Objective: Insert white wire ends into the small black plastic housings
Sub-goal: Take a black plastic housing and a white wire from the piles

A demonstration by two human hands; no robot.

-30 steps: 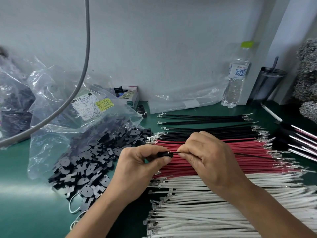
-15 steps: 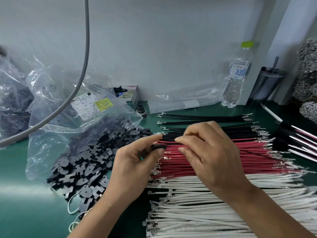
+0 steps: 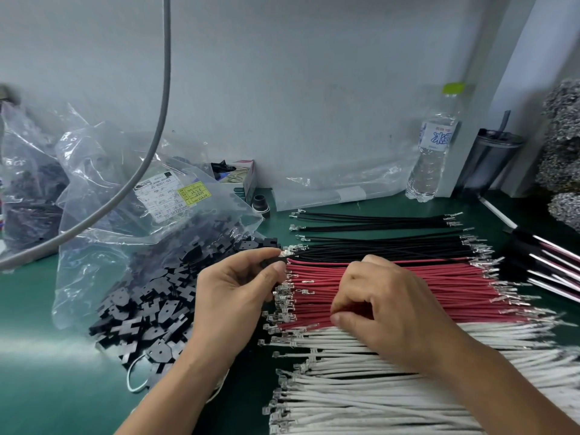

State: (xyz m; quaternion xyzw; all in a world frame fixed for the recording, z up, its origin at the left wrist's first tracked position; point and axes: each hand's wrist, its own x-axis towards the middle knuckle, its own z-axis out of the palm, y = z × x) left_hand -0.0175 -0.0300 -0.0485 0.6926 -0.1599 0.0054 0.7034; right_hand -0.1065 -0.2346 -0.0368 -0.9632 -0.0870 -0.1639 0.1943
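Green bench [image 3: 37, 309]: left hand [image 3: 232, 296] pinches black housing [image 3: 276, 264]; right hand [image 3: 386, 306] on red wires [image 3: 439, 287].

A single head-worn wide-angle view looks forward and down, close over the green bench [image 3: 37, 309]. Wall [image 3: 314, 73] fills twelve o'clock, wire rows [image 3: 408, 277] run toward three, forearms enter from six.

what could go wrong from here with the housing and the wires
1. The right hand reaches at the seam between red wires and white wires; it may pick a red one by mistake.
2. The left hand pinches the small black housing only at its fingertips; the grip could slip.
3. Crimped terminals lie crowded, so lifting one wire may snag its neighbours.
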